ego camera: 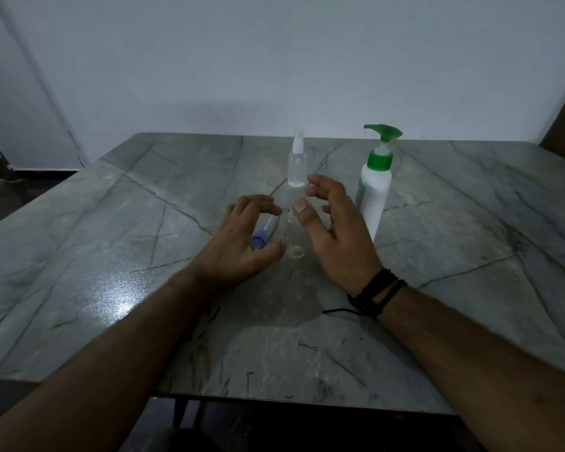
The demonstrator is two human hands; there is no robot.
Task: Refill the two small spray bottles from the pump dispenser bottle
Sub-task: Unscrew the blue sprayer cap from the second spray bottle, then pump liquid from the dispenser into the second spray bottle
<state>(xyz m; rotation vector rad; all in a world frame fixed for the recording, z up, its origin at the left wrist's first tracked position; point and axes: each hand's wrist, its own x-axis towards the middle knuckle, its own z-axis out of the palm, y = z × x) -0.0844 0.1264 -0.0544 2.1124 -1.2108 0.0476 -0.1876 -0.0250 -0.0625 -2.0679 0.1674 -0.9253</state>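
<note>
Grey marble surface (437, 256); white pump dispenser bottle (374, 194) upright at right. Far spray bottle (297, 164) capped; near spray bottle (293, 236) seemingly uncapped between right hand (336, 223), fingers apart, and left hand (242, 236) apparently holding blue sprayer head (260, 240). Next, likely: pumping refill.

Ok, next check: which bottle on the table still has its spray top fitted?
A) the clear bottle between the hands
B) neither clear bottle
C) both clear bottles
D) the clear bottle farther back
D. The farther clear spray bottle stands capped with its white sprayer, while the near clear bottle between the hands is open-necked, its blue spray head in the left hand.
</note>
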